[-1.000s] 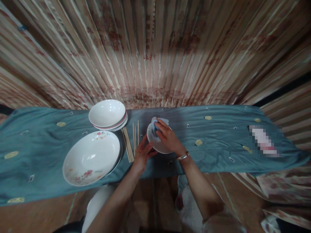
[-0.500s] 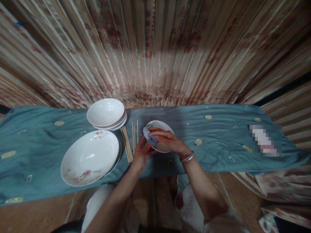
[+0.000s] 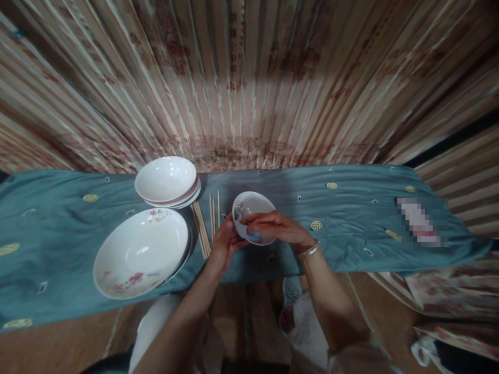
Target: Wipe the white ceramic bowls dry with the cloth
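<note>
— Bowl [image 3: 252,208]? Where?
— Held just over the blue cloth [image 3: 351,228], right of the chopsticks [image 3: 205,228]. Left hand [image 3: 224,244] clamped on its near-left rim; right hand [image 3: 273,228] pinched shut on a rag [image 3: 254,236], pressed inside.
— Handling?
— Judged stiff, glazed, likely slick and breakable (light, too). Best gripped at the rim. Plates [image 3: 142,252] stacked left.
</note>
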Tool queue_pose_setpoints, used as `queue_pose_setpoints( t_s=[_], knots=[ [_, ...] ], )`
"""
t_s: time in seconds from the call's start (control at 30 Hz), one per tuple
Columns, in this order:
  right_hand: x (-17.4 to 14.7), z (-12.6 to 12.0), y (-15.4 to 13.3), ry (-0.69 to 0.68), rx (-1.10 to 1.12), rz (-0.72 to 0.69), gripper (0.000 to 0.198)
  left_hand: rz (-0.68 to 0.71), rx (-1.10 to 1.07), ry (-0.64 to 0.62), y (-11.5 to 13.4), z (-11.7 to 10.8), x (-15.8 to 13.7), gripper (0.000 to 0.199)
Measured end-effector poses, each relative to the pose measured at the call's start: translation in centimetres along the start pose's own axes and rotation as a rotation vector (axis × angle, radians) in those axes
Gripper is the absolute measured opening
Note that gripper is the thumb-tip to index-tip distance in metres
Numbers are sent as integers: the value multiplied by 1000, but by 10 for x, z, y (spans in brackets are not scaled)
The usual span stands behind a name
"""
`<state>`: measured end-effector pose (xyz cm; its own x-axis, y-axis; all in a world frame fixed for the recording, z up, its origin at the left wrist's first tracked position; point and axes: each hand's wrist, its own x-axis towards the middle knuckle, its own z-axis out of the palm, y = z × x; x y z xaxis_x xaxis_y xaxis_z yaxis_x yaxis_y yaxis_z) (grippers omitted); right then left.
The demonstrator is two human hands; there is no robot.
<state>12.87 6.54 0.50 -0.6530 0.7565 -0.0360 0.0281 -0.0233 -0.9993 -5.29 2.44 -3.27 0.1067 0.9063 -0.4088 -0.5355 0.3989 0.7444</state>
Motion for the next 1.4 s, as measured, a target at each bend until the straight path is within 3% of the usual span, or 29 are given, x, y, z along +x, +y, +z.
queue_pose_setpoints(
  t_s=[0.37,0.57,0.8,1.17,1.4],
  knots=[
    [-24,-6,0,32,-214,133,50,10,40,15,1,2,-3,80],
    [-27,-7,7,138,-659,249,46,24,74,-9,-1,2,-3,84],
    [-17,8,17,271,-1083,147,26,35,96,-10,-1,4,-2,84],
    [-6,11,40,377,-982,-44,27,37,88,15,0,6,-2,87],
    [8,9,50,384,-756,-130,29,22,65,18,-1,4,0,85]
  ],
)
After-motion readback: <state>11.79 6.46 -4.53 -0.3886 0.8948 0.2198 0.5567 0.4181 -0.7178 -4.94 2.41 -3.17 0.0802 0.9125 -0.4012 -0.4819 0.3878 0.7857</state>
